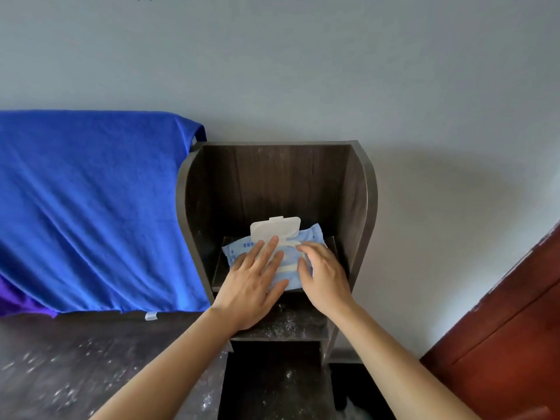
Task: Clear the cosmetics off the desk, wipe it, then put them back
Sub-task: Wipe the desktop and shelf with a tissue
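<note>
- So, head view: which step are we on?
- Start of the wipe stage, I'd judge: getting a sheet out. No cosmetics in frame, so I can't confirm the clearing.
- Hands?
- Apart, both on the wipes pack (313, 234). The left hand (251, 286) lies flat, fingers straight, pressing the pack down. The right hand (324, 277) has its fingers curled at the opening just below the lid (274, 227). Can't tell whether it pinches a sheet or only touches the film.
- Where's the pack?
- On the upper shelf (216, 280) of a dark wooden rack (272, 183), which stands just beside the right end of the surface (60, 359).
- How does it look?
- Soft pale-blue pouch, printed, a bit crumpled, lying flat. The white rigid flip lid stands open, hinged at the far edge. No sheet shows; the hands cover the mouth.
- Next move?
- My read: left holds the pouch down so it doesn't lift, right pinches one sheet and pulls it up and toward the body, then the lid gets snapped closed. After that, over to the surface, which is dark and speckled with white dust. The lower shelf (291, 325) is speckled too.
- Anything else nearby?
- A blue towel (91, 207) draped at the left, a red-brown door (515, 313) at the right.
</note>
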The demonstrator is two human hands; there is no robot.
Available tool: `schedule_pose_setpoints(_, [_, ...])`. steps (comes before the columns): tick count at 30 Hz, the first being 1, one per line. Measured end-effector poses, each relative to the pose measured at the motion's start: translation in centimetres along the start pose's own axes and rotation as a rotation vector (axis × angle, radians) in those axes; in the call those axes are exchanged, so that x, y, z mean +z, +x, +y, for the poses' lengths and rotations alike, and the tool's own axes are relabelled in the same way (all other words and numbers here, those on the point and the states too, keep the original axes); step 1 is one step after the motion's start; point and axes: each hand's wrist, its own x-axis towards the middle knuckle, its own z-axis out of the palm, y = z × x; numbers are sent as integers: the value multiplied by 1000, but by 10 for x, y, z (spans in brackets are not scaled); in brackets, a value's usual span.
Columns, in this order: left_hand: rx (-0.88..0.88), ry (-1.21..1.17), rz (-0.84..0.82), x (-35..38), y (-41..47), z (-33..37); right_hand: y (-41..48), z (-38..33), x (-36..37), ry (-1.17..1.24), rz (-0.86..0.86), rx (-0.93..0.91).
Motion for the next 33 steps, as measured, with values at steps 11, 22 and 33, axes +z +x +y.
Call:
schedule_pose_setpoints(11, [-183, -61, 157, 12, -20, -4, 30, -6, 3, -182, -145, -101])
schedule_pose_setpoints(22, [-163, -78, 225, 20, -18, -8, 48, -13, 2, -161, -213, -93])
schedule_pose_setpoints(33, [-162, -91, 209, 18, -19, -9, 45, -12, 1, -186, -198, -159])
